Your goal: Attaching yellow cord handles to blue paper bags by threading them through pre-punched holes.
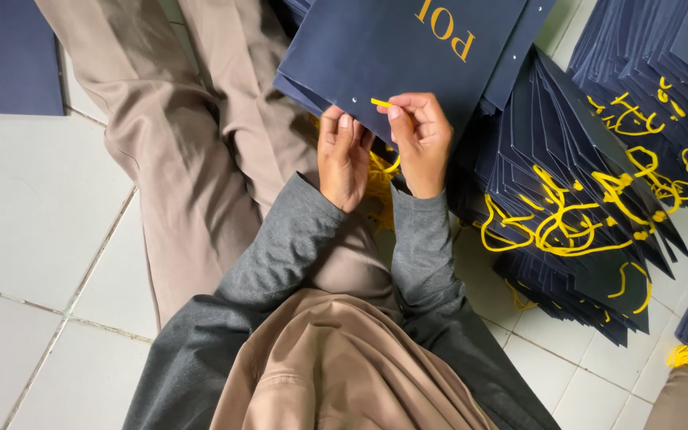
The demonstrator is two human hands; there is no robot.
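Person is sitting on the white tiled floor (33, 207), legs in tan trousers (193, 159) stretched forward, grey sleeves (280, 255) reaching toward the lap.

A flat navy paper bag (392, 48) with gold lettering is lying across the knees, on top of more flat bags of the same kind. A punched hole (354, 100) is showing near its lower edge.

Left hand (344, 155) is resting on the bag's lower edge just beside that hole; grip is narrow, fingers curled together against the paper, pressing the bag rather than clasping anything I can make out.

Right hand (420, 139) is pinching a yellow cord (381, 102) between thumb and forefinger; grip is closed on the cord. The cord's tip is pointing left toward the hole, just short of it. More yellow cord (380, 179) is hanging below, between the two wrists.

To the right, a fanned stack of navy bags (575, 199) is lying on the floor with yellow cord handles already looped through. A further pile (662, 72) is sitting behind it, at the upper right.
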